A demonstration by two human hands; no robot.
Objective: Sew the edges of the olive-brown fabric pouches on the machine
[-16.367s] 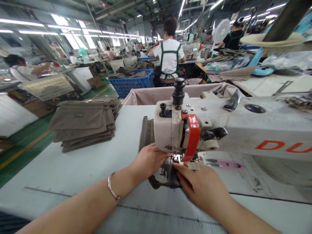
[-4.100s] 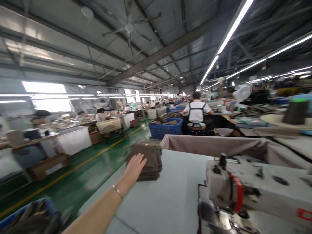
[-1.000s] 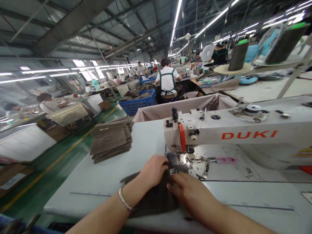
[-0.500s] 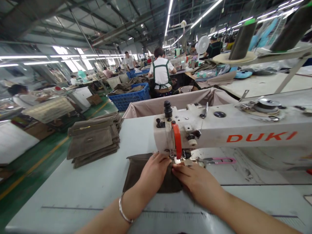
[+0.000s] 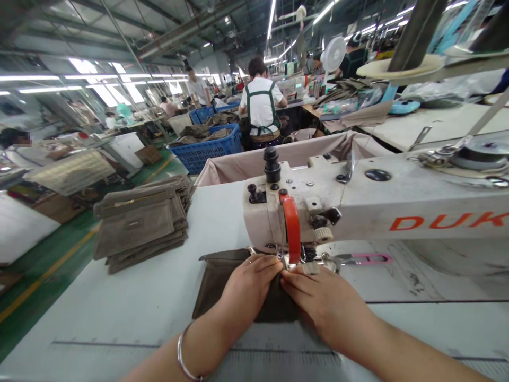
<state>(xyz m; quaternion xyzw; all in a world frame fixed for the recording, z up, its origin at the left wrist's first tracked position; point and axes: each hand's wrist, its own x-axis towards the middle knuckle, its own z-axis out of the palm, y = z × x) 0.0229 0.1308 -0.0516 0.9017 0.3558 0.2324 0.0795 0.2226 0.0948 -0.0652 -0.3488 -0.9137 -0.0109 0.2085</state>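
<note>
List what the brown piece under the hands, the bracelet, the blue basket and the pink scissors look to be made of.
Brown piece: matte cloth, by its dull surface and folded edge; fibre unclear.
Bracelet: likely polished metal, silvery with bright highlights.
Blue basket: probably moulded plastic, given the even colour and slotted wall.
Scissors: grey metal-looking blades; pink handle, plastic or painted metal.

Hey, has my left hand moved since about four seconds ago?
Yes: your left hand has moved right, away from the fabric stack, to the sewing machine.
</note>
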